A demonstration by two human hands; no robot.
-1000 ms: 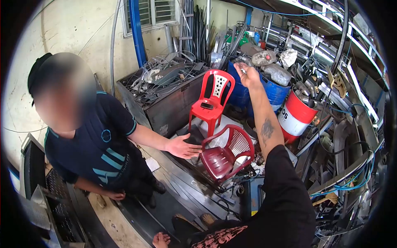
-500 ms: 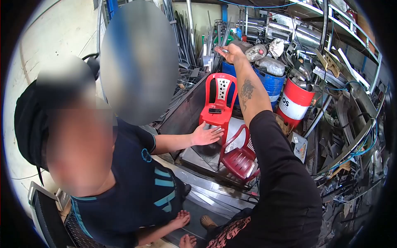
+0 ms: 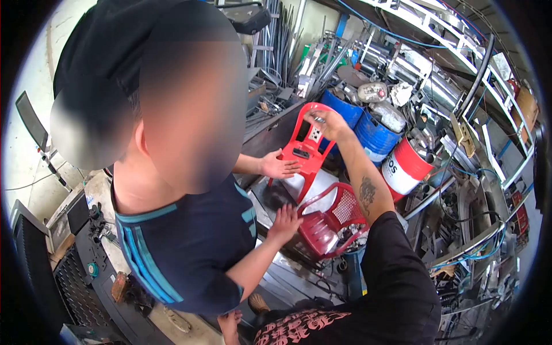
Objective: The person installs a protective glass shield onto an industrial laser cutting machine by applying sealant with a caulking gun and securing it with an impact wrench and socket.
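The right hand [image 3: 326,122] has dropped from up by the drums to just over the red chair [image 3: 307,150], still pinching a small shiny bit [image 3: 318,119], and the co-worker's hands [image 3: 277,167] have come in close, so looks like a handover. Left hand's out of view; it's a cramped shop, 3 drums [image 3: 407,162], scrap metal everywhere.

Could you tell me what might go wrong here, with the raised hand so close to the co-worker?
The right hand holds a small shiny object up above the red chair; it could slip into the scrap metal. The co-worker's hands reach close beneath, so arms might collide. Loose cables nearby could snag a sleeve.
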